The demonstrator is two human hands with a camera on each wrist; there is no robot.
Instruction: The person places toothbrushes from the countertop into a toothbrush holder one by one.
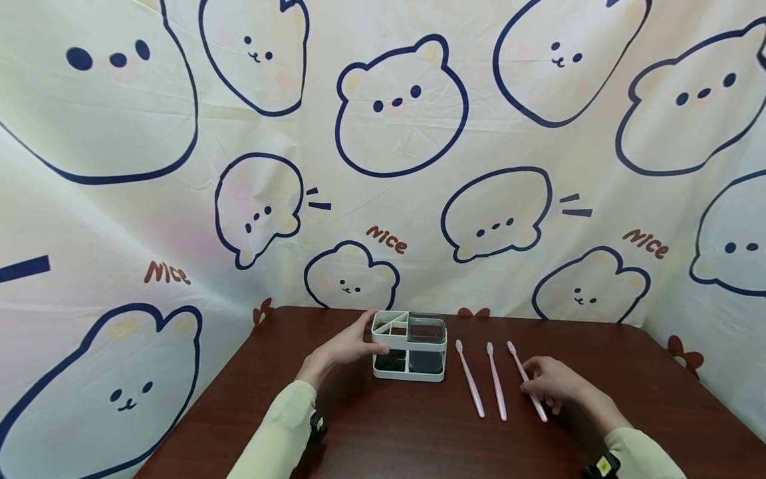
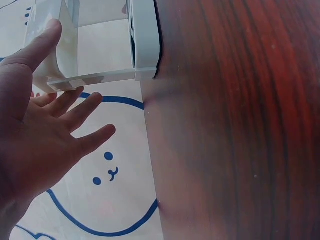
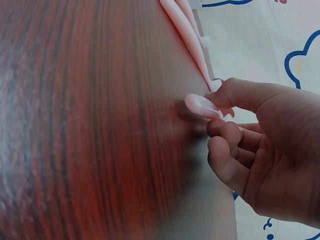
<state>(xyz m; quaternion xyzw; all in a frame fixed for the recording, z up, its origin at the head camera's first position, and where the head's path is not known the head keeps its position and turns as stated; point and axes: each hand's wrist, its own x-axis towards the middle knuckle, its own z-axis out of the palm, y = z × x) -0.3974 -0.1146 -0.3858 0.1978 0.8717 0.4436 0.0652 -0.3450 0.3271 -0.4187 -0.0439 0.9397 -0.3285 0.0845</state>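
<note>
My left hand [image 1: 346, 344] grips the left side of a white desktop toothbrush holder [image 1: 421, 346] with divided upper openings and dark lower compartments. In the left wrist view, the thumb lies on one side of the holder [image 2: 145, 40] and the other fingers spread along its edge. Further right, three pink toothbrushes lie side by side, bristle heads toward the back. My right hand [image 1: 559, 382] pinches the rightmost toothbrush [image 1: 519, 363] between thumb and fingers. Its rounded handle end [image 3: 200, 105] pokes out of the pinch in the right wrist view.
The left toothbrush [image 1: 469, 379] and middle toothbrush [image 1: 497, 382] lie between the holder and my right hand. Everything stands on a dark brown wooden table [image 1: 419, 432]. A pale curtain [image 1: 419, 213] printed with cartoon animals hangs behind the table's back edge.
</note>
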